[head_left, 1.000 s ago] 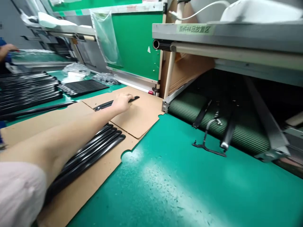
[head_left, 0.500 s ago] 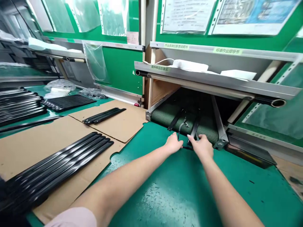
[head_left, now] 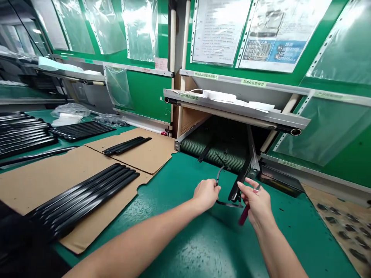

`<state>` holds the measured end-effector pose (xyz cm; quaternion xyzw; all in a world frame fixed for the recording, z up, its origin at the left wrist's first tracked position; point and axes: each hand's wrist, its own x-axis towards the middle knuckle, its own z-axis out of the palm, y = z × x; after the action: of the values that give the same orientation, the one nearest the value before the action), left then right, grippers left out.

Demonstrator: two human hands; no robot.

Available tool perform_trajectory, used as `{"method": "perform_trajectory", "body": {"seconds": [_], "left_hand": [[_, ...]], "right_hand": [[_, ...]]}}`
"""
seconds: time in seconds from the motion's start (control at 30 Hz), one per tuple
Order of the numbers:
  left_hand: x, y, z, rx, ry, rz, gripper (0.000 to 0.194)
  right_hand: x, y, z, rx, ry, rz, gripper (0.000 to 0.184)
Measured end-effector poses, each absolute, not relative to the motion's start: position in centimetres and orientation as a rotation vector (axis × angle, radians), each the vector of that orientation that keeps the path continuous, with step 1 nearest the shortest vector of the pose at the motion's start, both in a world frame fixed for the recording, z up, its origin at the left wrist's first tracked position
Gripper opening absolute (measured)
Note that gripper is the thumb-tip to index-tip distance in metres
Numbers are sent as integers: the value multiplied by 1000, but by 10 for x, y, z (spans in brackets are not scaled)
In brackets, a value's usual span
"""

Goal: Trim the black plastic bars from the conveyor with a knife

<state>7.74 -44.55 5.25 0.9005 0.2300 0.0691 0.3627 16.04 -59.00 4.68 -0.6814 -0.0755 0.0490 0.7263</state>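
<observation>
1. A green-topped workbench [head_left: 185, 239] fills the lower part of the view. Beyond it, a ribbed green conveyor belt [head_left: 214, 150] runs out from under a grey metal shelf [head_left: 232, 110].
2. To the left, two cardboard sheets [head_left: 49, 189] lie on the bench, and the nearer one carries long glossy black bars [head_left: 87, 197] laid side by side on a diagonal.
3. A black bar [head_left: 240, 179] stands tilted over the bench, just in front of the belt. Its long axis climbs from low on the left, between the hands, up to the right, with the top end pointing at the belt's right edge.
4. The left hand [head_left: 205, 195] is curled nearly closed, pinching a thin black piece [head_left: 228, 204] with a curved hook rising by the fingers and a flat foot running right toward the bar's lower end.
5. The right hand [head_left: 256, 204] is half open, right beside the bar, with its fingers wrapped around a red-handled cutter [head_left: 244, 214]. The handle points down and left. I can't tell whether the hand touches the bar.
</observation>
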Motion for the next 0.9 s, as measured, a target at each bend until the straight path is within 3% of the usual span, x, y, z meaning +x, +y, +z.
{"method": "perform_trajectory", "body": {"seconds": [0.1, 0.27, 0.53, 0.73, 0.9], "left_hand": [[40, -454, 56, 2336, 623, 162, 21], [-29, -454, 55, 2378, 667, 156, 17], [-144, -462, 68, 2637, 638, 102, 24], [-182, -467, 62, 2739, 513, 145, 33], [-192, -474, 34, 2770, 204, 465, 32]], "right_hand": [[129, -596, 45, -1339, -73, 137, 79], [98, -605, 34, -1245, -48, 303, 65], [70, -644, 1, -1554, -32, 561, 41], [53, -675, 29, -1673, -165, 368, 47], [6, -686, 71, -1486, -298, 398, 55]]}}
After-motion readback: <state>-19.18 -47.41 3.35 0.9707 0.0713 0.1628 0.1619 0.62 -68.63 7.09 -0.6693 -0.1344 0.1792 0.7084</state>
